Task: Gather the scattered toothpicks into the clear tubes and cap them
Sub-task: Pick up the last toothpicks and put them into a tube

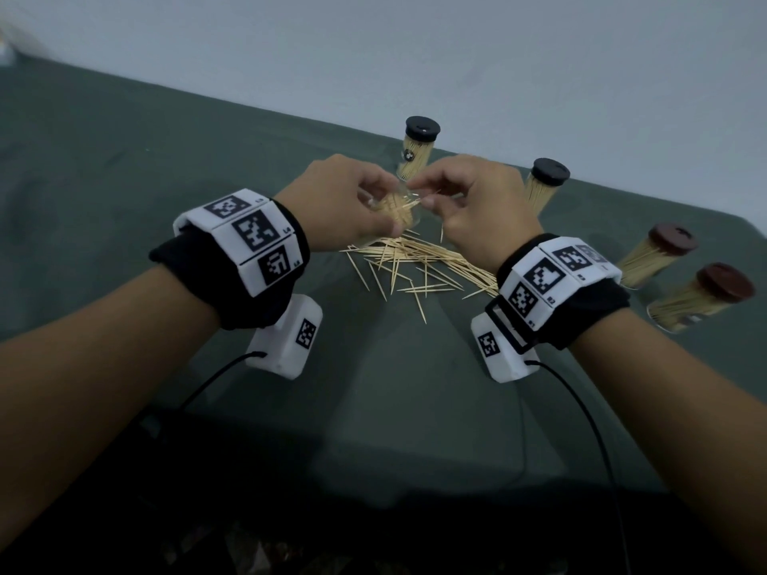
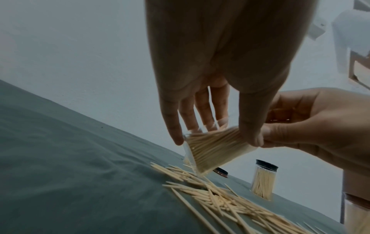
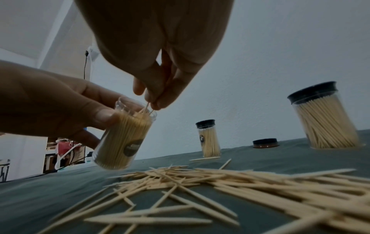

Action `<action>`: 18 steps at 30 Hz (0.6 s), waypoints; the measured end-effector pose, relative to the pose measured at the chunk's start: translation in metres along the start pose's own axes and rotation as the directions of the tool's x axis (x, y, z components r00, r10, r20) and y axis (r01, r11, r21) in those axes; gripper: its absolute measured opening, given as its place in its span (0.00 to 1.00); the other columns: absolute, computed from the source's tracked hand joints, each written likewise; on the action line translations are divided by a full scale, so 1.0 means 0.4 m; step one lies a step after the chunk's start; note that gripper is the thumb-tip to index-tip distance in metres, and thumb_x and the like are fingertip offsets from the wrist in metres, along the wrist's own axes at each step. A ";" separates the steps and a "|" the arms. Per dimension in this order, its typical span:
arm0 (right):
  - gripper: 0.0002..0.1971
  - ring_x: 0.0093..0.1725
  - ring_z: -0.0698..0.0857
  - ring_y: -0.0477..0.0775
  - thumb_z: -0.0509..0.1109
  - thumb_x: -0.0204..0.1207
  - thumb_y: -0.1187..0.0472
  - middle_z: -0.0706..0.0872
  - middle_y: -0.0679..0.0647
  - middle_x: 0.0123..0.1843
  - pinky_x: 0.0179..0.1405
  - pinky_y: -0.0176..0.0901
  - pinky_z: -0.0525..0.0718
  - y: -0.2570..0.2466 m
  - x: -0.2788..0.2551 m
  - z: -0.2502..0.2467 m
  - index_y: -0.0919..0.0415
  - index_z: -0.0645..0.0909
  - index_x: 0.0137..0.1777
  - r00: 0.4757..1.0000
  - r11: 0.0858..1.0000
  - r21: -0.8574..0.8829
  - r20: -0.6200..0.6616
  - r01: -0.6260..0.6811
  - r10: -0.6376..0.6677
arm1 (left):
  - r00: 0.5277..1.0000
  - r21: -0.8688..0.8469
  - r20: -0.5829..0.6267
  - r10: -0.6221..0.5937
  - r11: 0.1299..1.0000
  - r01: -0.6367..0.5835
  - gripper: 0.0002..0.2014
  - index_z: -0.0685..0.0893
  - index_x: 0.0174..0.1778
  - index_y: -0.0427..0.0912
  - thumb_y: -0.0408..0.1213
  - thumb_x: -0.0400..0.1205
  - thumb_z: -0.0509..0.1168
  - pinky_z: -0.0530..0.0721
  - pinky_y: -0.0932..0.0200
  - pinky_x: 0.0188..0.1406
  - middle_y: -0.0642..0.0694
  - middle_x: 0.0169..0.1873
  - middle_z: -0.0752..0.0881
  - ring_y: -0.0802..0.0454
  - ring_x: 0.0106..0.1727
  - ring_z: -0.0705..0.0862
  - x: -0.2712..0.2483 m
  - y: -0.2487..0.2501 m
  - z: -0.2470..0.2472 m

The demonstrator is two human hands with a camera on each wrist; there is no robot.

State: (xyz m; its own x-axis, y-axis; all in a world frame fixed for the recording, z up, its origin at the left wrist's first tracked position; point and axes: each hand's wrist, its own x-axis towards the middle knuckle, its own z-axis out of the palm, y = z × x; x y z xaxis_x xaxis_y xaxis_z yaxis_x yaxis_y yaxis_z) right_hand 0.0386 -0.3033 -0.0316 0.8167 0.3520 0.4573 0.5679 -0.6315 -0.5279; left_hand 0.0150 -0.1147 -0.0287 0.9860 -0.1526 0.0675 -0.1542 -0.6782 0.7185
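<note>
From the head view, the left hand (image 1: 338,201) grips an uncapped clear tube (image 1: 394,213) packed with toothpicks above the scattered toothpicks (image 1: 419,263) on the green cloth (image 1: 124,180), while the right hand (image 1: 469,201) pinches a few toothpicks at its mouth. The left wrist view shows the tube tilted over the pile. Only the right wrist view shows a loose brown cap (image 3: 265,143) lying beyond the pile, between two black-capped full tubes (image 3: 209,139).

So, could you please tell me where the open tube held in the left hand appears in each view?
Head: the open tube sits upper centre, between the left hand and right hand.
Left wrist: centre, tilted, below the fingers.
Right wrist: left of centre, uncapped.
Shared landmark: the scattered toothpicks beneath it.
</note>
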 end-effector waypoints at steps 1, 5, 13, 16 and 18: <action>0.12 0.43 0.86 0.37 0.76 0.73 0.69 0.87 0.42 0.41 0.45 0.24 0.80 -0.002 -0.002 -0.002 0.52 0.89 0.51 1.000 1.000 0.015 0.012 -0.009 0.009 | 1.000 -0.001 0.010 0.005 1.000 -0.005 0.24 0.84 0.65 0.57 0.48 0.71 0.78 0.73 0.72 0.49 0.58 0.54 0.87 0.63 0.56 0.85 -0.001 0.001 0.001; 0.12 0.42 0.86 0.30 0.78 0.72 0.66 0.90 0.43 0.39 0.47 0.15 0.74 -0.009 -0.009 -0.007 0.53 0.89 0.54 1.000 1.000 0.010 0.021 -0.020 0.019 | 0.998 0.010 0.047 0.036 0.999 -0.037 0.27 0.83 0.68 0.54 0.49 0.72 0.78 0.73 0.67 0.54 0.58 0.56 0.87 0.61 0.58 0.83 -0.007 0.013 0.011; 0.12 0.41 0.87 0.37 0.79 0.70 0.67 0.90 0.43 0.38 0.47 0.27 0.80 -0.016 -0.048 -0.043 0.51 0.84 0.48 0.999 0.999 0.042 0.023 -0.028 0.027 | 0.991 -0.072 0.099 0.088 0.994 -0.081 0.29 0.83 0.68 0.56 0.49 0.70 0.79 0.78 0.65 0.63 0.57 0.57 0.87 0.63 0.60 0.84 -0.021 0.020 0.023; 0.11 0.39 0.84 0.45 0.82 0.67 0.60 0.87 0.44 0.37 0.44 0.34 0.81 -0.019 -0.052 -0.062 0.51 0.82 0.44 0.999 1.000 -0.008 -0.051 -0.003 0.003 | 0.988 -0.065 0.103 0.118 0.992 -0.111 0.28 0.83 0.67 0.55 0.49 0.70 0.80 0.76 0.68 0.59 0.56 0.55 0.88 0.63 0.60 0.84 -0.028 0.028 0.031; 0.06 0.39 0.83 0.47 0.78 0.72 0.59 0.86 0.45 0.41 0.44 0.36 0.82 -0.014 -0.057 -0.079 0.52 0.83 0.44 0.995 0.998 -0.062 -0.097 0.000 -0.006 | 0.986 -0.062 0.101 0.132 0.990 -0.126 0.28 0.83 0.68 0.55 0.49 0.70 0.79 0.75 0.73 0.57 0.56 0.56 0.87 0.63 0.60 0.84 -0.030 0.033 0.034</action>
State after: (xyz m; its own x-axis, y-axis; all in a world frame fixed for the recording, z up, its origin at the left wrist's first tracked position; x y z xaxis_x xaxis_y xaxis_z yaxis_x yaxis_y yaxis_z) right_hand 0.0138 -0.3296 -0.0166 0.7991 0.2871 0.5282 0.5608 -0.6727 -0.4827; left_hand 0.0004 -0.1315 -0.0294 0.9456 -0.3122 0.0914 -0.2728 -0.6077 0.7458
